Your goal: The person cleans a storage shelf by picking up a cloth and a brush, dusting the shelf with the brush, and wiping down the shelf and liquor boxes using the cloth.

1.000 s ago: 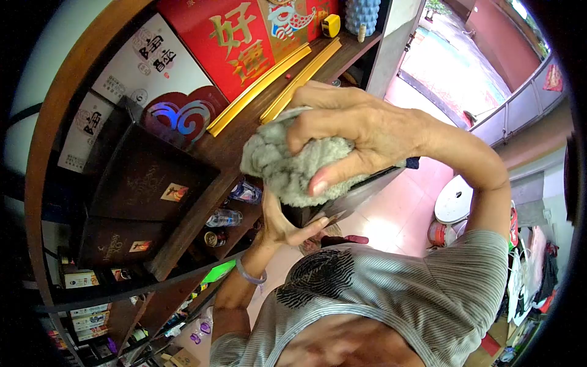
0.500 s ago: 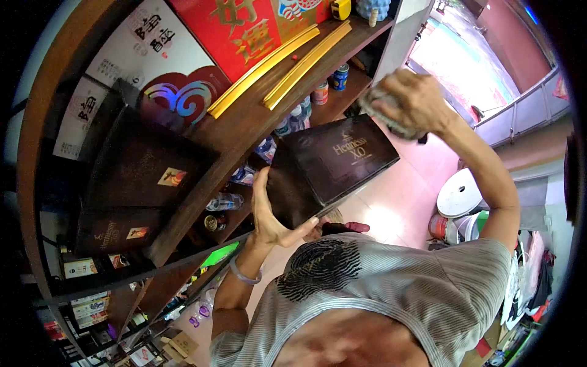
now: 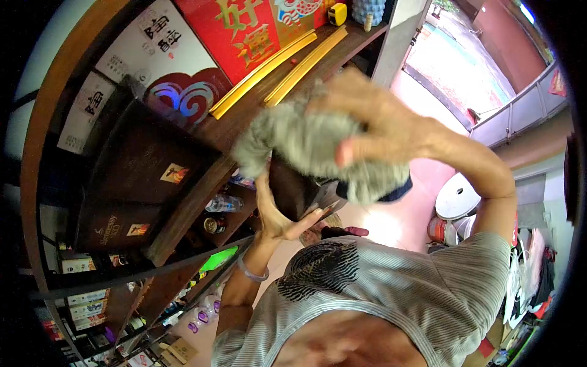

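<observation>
My left hand (image 3: 275,214) grips the lower end of a dark Hennessy XO box (image 3: 288,188), thumb spread along its edge. My right hand (image 3: 382,125), blurred by motion, is closed on a grey striped cloth (image 3: 290,137). The cloth hangs in loose folds in front of the box and hides most of it. Whether the cloth touches the box I cannot tell. Left of my hands, dark Hennessy boxes (image 3: 137,165) stand on the wooden shelf.
Two gold strips (image 3: 306,66) lie along the shelf board, near a yellow tape measure (image 3: 337,13). Behind stand a red box (image 3: 244,30) and a white box (image 3: 143,46). Bottles (image 3: 224,203) fill a lower shelf. Buckets (image 3: 439,230) and a white round lid (image 3: 458,194) are at right.
My right hand has swung left with the cloth, from beyond the box to over it. The box has turned in my left hand, which stays in nearly the same place.
</observation>
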The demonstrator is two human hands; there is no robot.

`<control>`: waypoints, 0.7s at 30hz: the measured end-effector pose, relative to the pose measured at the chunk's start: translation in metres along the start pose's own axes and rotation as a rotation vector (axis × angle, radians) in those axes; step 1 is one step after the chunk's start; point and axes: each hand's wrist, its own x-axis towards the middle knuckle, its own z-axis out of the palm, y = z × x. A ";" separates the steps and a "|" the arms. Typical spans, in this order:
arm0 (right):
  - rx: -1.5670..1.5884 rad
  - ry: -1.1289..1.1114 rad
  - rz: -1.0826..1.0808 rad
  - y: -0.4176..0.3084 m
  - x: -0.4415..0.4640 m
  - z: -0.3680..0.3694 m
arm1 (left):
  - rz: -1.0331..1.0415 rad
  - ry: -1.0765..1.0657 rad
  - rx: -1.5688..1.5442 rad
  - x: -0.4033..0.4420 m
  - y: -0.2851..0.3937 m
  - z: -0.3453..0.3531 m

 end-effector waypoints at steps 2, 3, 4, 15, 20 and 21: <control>0.146 -0.013 0.064 -0.001 -0.008 0.011 | -0.040 0.003 0.061 -0.001 0.007 -0.008; 0.167 -0.003 0.075 -0.002 -0.008 0.011 | -0.027 0.004 0.097 -0.003 0.006 -0.010; 0.187 0.011 0.088 -0.004 -0.007 0.011 | -0.016 0.002 0.136 -0.006 0.004 -0.013; -0.140 0.022 0.308 0.047 -0.062 -0.028 | -0.171 0.108 0.048 -0.010 0.016 -0.035; -0.133 0.074 0.124 -0.019 -0.015 -0.044 | -0.025 -0.032 0.372 -0.006 0.007 -0.026; -0.089 0.034 0.059 -0.031 -0.006 -0.040 | 0.029 -0.056 0.297 -0.002 0.003 -0.022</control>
